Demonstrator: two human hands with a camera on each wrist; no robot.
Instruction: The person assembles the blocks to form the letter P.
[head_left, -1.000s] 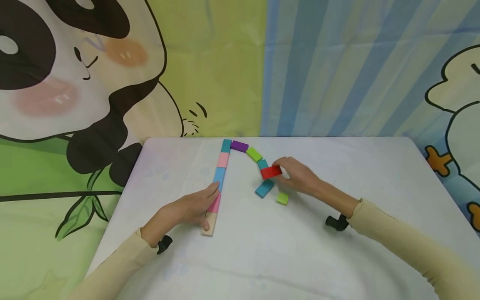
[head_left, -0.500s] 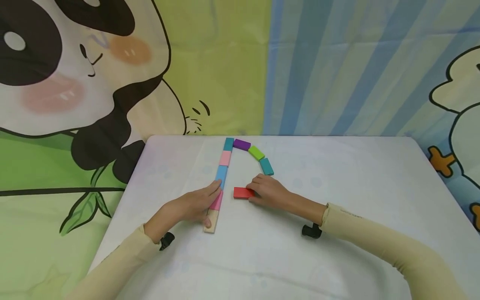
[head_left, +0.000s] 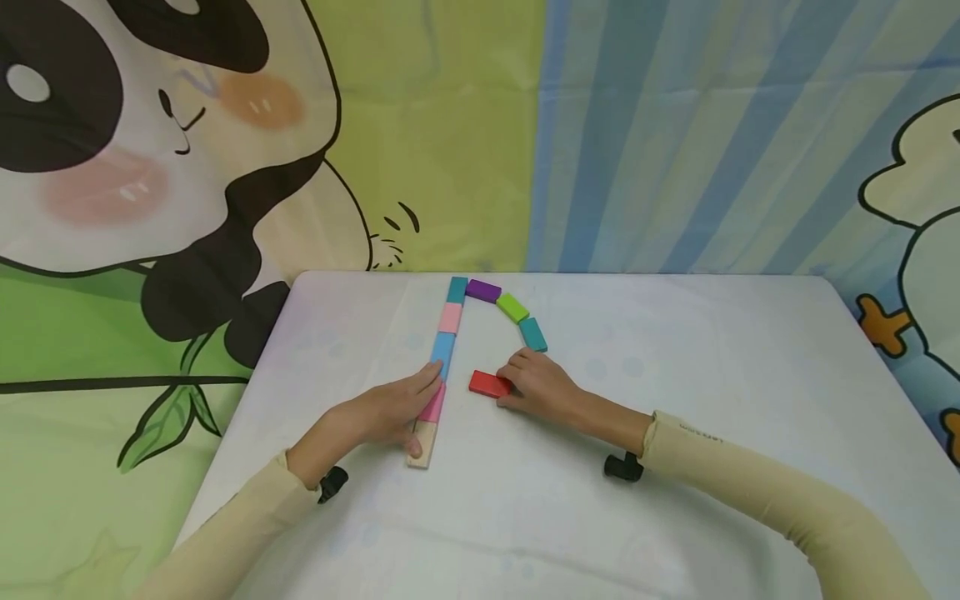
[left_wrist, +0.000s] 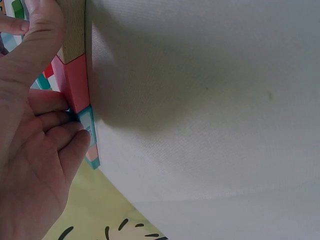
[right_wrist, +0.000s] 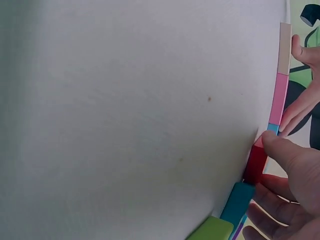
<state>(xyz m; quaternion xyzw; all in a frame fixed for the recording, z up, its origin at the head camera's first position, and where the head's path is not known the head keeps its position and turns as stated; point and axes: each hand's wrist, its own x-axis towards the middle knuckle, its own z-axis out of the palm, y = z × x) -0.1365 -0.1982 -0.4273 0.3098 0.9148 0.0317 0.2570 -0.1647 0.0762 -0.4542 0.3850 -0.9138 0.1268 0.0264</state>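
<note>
Red block [head_left: 489, 383] lies flat on the white table [head_left: 675, 350], just below the teal block [head_left: 533, 333] that ends the curved run of green block [head_left: 512, 307] and purple block [head_left: 483, 290]; the right hand [head_left: 542, 385] touches its right end, grip curled round that end; the left hand [head_left: 378, 412] rests with fingers laid straight against the long row of blocks [head_left: 441, 367], thumb at the wooden block [head_left: 422, 443]; a panda cloth [head_left: 150, 167] hangs behind.
</note>
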